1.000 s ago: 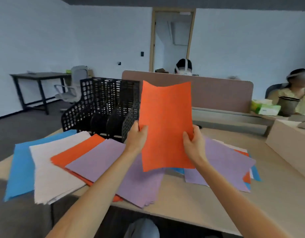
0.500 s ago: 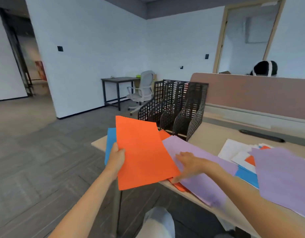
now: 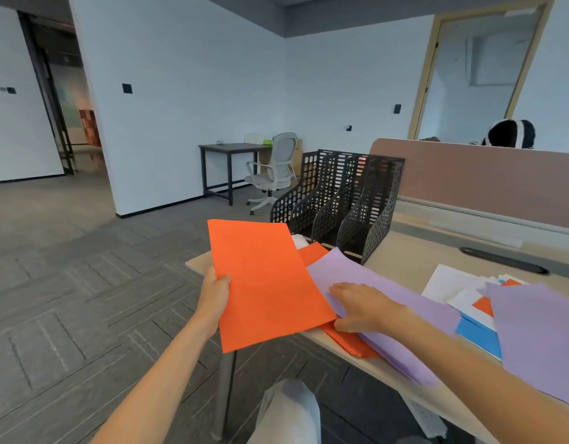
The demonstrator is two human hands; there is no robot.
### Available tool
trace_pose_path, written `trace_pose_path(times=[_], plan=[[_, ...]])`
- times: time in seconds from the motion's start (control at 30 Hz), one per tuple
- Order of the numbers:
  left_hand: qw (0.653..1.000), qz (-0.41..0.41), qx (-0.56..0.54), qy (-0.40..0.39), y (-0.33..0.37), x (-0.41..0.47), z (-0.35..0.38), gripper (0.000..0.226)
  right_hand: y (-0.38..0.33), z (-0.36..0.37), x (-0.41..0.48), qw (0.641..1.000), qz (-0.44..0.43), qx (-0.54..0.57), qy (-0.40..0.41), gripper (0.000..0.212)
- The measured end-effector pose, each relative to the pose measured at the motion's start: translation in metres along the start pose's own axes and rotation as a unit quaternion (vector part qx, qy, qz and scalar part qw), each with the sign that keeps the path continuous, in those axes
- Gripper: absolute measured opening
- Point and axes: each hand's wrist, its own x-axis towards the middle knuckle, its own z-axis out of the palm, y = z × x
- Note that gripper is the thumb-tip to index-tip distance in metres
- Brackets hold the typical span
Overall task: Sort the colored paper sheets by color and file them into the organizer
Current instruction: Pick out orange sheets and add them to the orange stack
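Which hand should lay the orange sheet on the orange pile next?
Left, probably. The left hand grips the orange sheet beside the orange pile; the right hand rests flat on the purple pile.

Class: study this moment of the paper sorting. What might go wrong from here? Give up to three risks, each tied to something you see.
1. The left hand grips the orange sheet by one edge, out past the table; it may sag and slip to the floor.
2. The right hand rests on the purple stack, which seems to overhang the near edge; a push might slide sheets off.
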Motion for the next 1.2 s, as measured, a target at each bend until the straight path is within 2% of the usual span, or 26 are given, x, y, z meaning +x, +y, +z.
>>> trace_pose_path(times=[0.07,0.2,0.37,0.47,0.57,0.63,0.73,0.87,1.07,1.13,1.2], plan=[[1.000,-0.001,-0.008,0.005,-0.002,0.001,-0.004,0.030,-0.005,0.003,0.002,0.999,0.009,-0.041,0.029,0.036],[1.000,-0.006,-0.021,0.020,0.001,-0.002,-0.010,0.029,-0.003,-0.006,0.007,0.987,0.095,-0.074,0.106,0.032],[1.000,-0.006,-0.019,0.014,0.004,-0.005,-0.007,0.029,0.028,-0.044,0.009,0.967,0.167,0.023,0.189,0.024],[1.000,-0.012,-0.018,0.010,0.011,-0.012,0.009,0.026,0.043,-0.062,0.008,0.963,0.174,0.053,0.198,0.010],[1.000,-0.022,0.000,0.002,0.015,-0.021,0.040,0.017,0.052,-0.071,0.009,0.959,0.193,0.083,0.191,0.008],[0.998,-0.044,-0.009,-0.037,0.014,-0.023,0.067,0.028,0.055,-0.073,0.011,0.959,0.193,0.090,0.187,0.009],[0.983,-0.135,-0.028,-0.119,0.020,-0.033,0.106,0.041,0.057,-0.071,0.014,0.962,0.182,0.084,0.184,0.010],[0.970,-0.172,0.049,-0.164,0.027,-0.042,0.128,0.057,0.056,-0.063,0.016,0.962,0.169,0.079,0.198,0.022],[0.963,-0.154,0.111,-0.192,0.018,-0.032,0.124,0.040,0.026,-0.033,0.006,0.972,0.115,-0.002,0.205,0.048],[0.963,-0.128,0.142,-0.190,0.019,-0.035,0.118,0.025,0.016,-0.020,0.008,0.979,0.089,-0.014,0.181,0.055],[0.963,-0.102,0.169,-0.181,0.019,-0.037,0.110,0.025,0.012,-0.011,0.011,0.985,0.076,-0.017,0.151,0.059]])
